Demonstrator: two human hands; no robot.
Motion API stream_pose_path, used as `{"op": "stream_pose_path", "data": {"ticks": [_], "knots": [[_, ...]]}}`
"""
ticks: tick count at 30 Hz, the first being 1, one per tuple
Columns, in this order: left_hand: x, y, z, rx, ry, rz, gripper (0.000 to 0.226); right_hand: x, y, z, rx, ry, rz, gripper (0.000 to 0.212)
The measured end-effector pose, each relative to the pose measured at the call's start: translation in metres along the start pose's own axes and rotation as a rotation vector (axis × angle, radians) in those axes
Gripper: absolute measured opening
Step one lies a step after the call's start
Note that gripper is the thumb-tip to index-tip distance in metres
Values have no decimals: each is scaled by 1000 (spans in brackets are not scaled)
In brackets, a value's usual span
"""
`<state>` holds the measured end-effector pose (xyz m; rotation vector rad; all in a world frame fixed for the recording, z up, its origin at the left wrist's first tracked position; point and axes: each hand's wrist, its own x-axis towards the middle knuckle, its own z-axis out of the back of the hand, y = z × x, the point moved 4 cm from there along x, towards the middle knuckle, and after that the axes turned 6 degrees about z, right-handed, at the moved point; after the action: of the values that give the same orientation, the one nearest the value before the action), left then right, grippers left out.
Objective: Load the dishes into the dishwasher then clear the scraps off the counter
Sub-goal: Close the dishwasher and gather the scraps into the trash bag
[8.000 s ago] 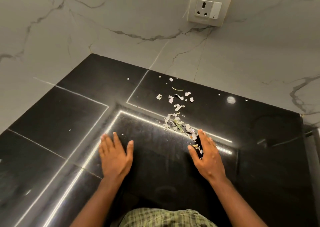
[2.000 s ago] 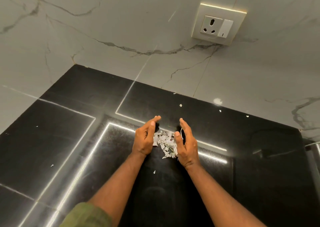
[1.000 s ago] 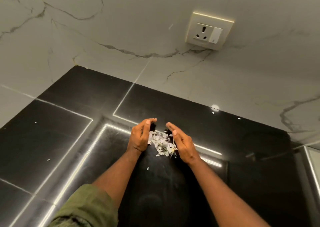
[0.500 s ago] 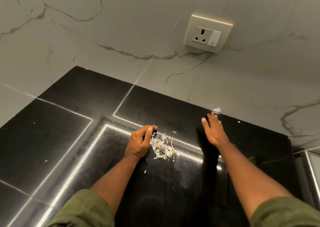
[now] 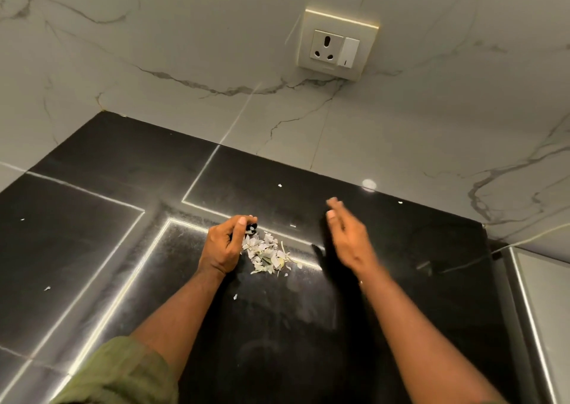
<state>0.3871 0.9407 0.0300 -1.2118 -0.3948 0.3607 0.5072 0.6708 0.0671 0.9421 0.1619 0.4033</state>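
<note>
A small heap of pale scraps [image 5: 266,254] lies in the middle of the glossy black counter [image 5: 92,218]. My left hand [image 5: 224,244] stands on edge against the heap's left side, fingers curved around it and touching the counter. My right hand [image 5: 347,235] is to the right of the heap, apart from it, fingers straight and blurred with motion, holding nothing. A few stray bits [image 5: 279,185] remain scattered across the counter.
Marble wall tiles rise behind the counter, with a socket and switch plate [image 5: 337,49] on the wall. A metal edge [image 5: 530,311] runs along the counter's right side. A single crumb [image 5: 47,288] lies far left.
The scattered scraps have been swept into one heap between both hands. In the last second my right hand left the heap, reached out to the right, and is now swinging back.
</note>
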Motion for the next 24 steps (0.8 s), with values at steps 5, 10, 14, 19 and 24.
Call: {"op": "stream_pose_path", "data": {"ticks": [5,10,14,19,24], "knots": [[2,2,-3,21,-5,-2,48,34,-63,109,-317,-32,-248,56],[4,1,-3,24,-15,-22,46,36,-84,92,-379,97,-248,64],[4,-2,-4,26,-14,-16,45,14,-28,6,-259,195,-59,55],[2,-6,-2,44,-25,-20,43,-16,19,-80,-171,389,154,59],[2,-3,0,28,-16,-10,43,42,42,-60,-71,336,109,58]]}}
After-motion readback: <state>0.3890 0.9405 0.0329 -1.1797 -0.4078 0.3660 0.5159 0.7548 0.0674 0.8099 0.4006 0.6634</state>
